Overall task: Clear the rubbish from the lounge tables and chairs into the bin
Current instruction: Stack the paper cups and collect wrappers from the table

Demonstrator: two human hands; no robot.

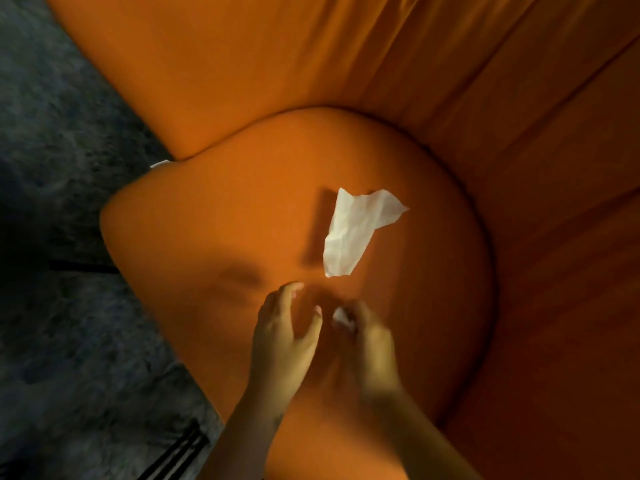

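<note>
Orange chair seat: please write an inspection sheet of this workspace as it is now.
Surface: rounded orange fabric chair seat, with orange folded backrest behind.
Job's things: crumpled white paper tissue lying loose on the seat; small white paper scrap in the right hand.
Clutter: nothing seen.
Grip: left hand open, empty, above the seat; right hand blurred, closed on the scrap.
Cables: nothing seen.
Surroundings: dark grey carpet; no bin in view.

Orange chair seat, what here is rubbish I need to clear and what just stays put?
Part of the job:
crumpled white tissue on the seat
small white scrap in the right hand
left hand, open

Just there:
orange chair
dark carpet
</note>
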